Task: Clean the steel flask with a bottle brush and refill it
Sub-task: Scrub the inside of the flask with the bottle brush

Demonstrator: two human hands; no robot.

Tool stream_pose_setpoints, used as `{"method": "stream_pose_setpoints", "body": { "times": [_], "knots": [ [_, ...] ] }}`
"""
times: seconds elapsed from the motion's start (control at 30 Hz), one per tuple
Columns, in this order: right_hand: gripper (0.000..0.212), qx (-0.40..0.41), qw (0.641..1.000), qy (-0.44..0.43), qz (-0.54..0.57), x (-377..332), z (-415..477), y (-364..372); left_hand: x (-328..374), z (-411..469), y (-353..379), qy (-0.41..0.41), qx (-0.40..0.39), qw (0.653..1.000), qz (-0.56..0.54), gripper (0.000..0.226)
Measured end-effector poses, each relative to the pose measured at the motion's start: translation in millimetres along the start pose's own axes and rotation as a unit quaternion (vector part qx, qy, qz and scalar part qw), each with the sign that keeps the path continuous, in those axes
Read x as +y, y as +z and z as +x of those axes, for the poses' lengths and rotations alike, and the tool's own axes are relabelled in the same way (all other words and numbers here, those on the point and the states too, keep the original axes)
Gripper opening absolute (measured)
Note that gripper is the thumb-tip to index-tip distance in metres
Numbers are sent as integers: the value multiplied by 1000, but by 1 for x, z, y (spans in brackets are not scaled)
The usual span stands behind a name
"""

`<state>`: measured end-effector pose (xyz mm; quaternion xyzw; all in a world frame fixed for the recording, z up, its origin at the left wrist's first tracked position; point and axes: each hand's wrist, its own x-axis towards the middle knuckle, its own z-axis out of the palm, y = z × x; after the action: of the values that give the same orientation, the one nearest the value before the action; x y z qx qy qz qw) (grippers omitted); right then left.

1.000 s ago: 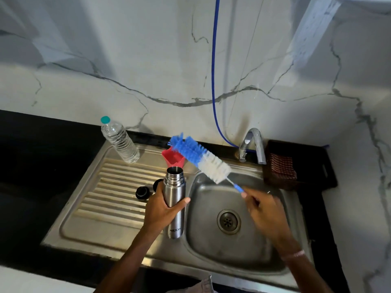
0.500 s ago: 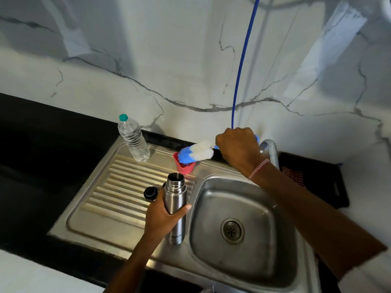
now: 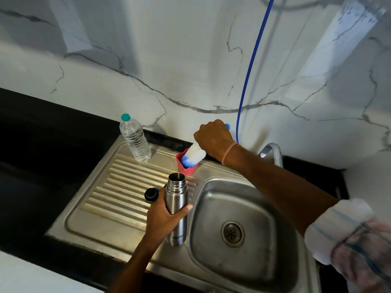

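My left hand [image 3: 163, 218] grips the open steel flask [image 3: 176, 208] upright; my right hand [image 3: 213, 138] clenches the blue-and-white bottle brush [image 3: 194, 156], bristles down in the small red plastic cup [image 3: 186, 167].

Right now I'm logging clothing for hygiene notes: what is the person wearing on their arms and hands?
Both hands are bare, without gloves. The right hand has a red-and-white thread band at the wrist, and a rolled-up pale sleeve with faint stripes near the elbow. The left hand and forearm are bare.

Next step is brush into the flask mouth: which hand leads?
Right. The right hand already grips the bottle brush, whose tip sits in the red cup just behind the open flask. The left hand is occupied holding the flask upright.
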<state>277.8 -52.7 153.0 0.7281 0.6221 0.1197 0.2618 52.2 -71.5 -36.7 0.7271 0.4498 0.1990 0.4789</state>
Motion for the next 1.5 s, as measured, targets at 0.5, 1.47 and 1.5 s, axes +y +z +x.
{"method": "stream_pose_setpoints", "body": {
  "times": [0.5,1.47,1.5],
  "knots": [
    [18,-9,998,58,6,34,-41,-7,3,4,1,-2,5,1000,7,68],
    [28,-4,933,288,216,7,-166,68,15,2,7,-8,6,1000,-12,66],
    [26,-6,920,304,247,1,-174,75,15,2,8,-13,6,1000,-25,64]
  ]
}}
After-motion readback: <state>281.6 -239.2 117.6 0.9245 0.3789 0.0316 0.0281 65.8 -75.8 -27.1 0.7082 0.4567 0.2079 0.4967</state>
